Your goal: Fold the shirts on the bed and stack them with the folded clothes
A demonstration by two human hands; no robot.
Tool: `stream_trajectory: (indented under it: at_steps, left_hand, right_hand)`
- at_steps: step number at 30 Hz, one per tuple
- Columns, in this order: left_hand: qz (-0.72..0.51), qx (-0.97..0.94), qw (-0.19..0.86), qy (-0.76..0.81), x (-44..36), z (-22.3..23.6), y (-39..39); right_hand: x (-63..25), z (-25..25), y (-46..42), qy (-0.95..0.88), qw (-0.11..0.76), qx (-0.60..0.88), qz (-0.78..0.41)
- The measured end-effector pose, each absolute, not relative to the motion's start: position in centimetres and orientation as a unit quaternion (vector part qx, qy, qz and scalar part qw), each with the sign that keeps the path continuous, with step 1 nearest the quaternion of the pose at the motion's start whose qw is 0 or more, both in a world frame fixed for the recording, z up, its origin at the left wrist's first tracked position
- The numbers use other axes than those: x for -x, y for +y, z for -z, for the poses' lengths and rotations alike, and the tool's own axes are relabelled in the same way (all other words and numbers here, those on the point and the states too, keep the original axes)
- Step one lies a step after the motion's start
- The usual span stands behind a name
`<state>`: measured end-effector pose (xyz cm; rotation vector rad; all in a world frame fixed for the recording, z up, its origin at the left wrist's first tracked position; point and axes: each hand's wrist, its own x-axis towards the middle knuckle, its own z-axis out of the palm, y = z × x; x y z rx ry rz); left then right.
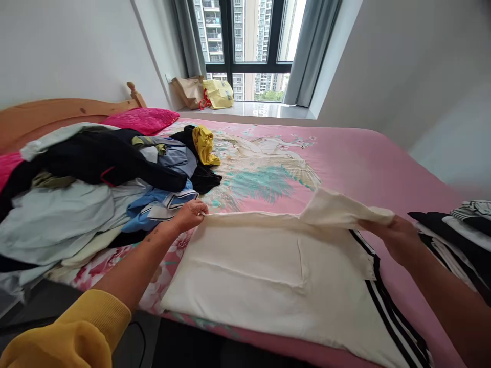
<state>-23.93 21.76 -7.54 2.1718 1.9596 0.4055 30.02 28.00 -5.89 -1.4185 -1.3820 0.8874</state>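
A cream garment (249,286) with black stripes down its right side lies spread over the near edge of the bed; its exact kind is unclear. What looks like a pocket outline shows near its middle. My left hand (193,213) is closed in a pinch on its far left corner. At the far right, my right hand (387,232) is closed on a lifted part of the same garment, which folds over and hides some of the cloth below. Beside my left forearm lies a blue garment (153,207) with white and dark trim.
A tall heap of loose clothes (95,163) covers the bed's left side, with a yellow garment (205,144) at its far end. Folded clothes (460,230) are stacked at the right. Behind are a magenta pillow (141,121) and a windowsill (253,109) with bags (218,94).
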Motion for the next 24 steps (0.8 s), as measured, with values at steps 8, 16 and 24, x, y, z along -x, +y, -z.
stream_trajectory:
  at_steps: [8, 16, 24]
  left_hand:
    - [-0.180, -0.757, 0.107, 0.619, 22.9, 10.1, 13.6]
    - [-0.210, -0.751, 0.110, 0.617, 22.9, 10.0, 12.5]
    - [-0.197, -0.741, 0.113, 0.632, 23.4, 11.3, 11.0]
  right_hand:
    - [-32.6, 10.5, 18.1, -0.673, 0.279, 0.557, -0.398]
    - [-32.9, 10.3, 16.6, -0.759, 0.255, 0.552, -0.234]
    - [-34.4, 12.2, 15.5, -0.741, 0.221, 0.580, -0.256]
